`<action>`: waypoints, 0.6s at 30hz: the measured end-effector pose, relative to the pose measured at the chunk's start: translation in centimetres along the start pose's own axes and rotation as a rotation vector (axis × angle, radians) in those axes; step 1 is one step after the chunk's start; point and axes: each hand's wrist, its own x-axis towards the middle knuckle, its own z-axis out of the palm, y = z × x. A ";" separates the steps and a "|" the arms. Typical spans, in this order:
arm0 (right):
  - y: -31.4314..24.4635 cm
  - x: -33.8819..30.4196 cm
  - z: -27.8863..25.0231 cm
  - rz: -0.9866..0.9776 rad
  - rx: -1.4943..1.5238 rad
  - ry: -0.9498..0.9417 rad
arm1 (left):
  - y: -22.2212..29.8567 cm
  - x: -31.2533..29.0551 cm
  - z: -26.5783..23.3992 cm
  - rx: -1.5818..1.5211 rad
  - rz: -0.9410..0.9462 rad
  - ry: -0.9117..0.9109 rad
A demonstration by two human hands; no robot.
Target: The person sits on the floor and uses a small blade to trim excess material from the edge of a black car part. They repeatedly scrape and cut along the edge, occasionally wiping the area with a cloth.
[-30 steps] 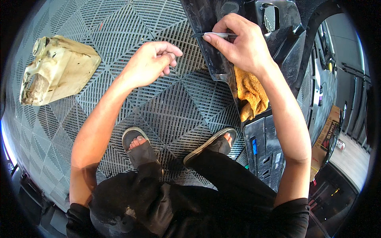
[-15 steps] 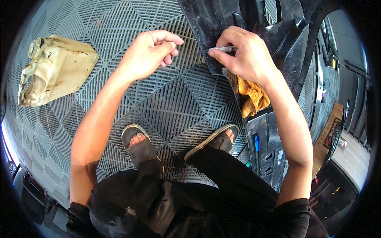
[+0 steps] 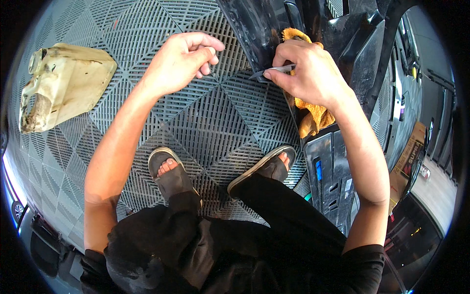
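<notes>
My right hand pinches a slim knife-like tool with a pale handle and a grey pointed tip. The tip points left, over the edge of a large black plastic panel. Below that hand an orange-yellow cloth lies bunched on the panel, partly covered by the hand and wrist. To the left, my left hand hangs above the floor. Its fingers are curled and the thumb presses against them. Anything between them is hidden.
A stained, yellowish plastic jug is on the grey grid-tile floor at the left. My sandalled feet are below my hands. A cardboard box and dark bottle are at the right.
My right hand has shifted slightly right and toward me with the knife-like tool, uncovering the cloth's far end. My left hand stays curled, almost where it was. The view has shifted a little.
</notes>
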 end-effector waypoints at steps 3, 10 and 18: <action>0.1 -0.1 -0.1 0.024 0.009 -0.035 | 0.2 -0.2 0.2 0.011 -0.005 0.015; -0.3 0.5 -1.1 0.067 -0.013 -0.123 | -0.2 -0.4 0.1 0.031 -0.009 0.001; 0.4 0.3 -2.1 0.053 0.163 -0.116 | -0.9 -0.4 1.1 0.001 -0.050 -0.033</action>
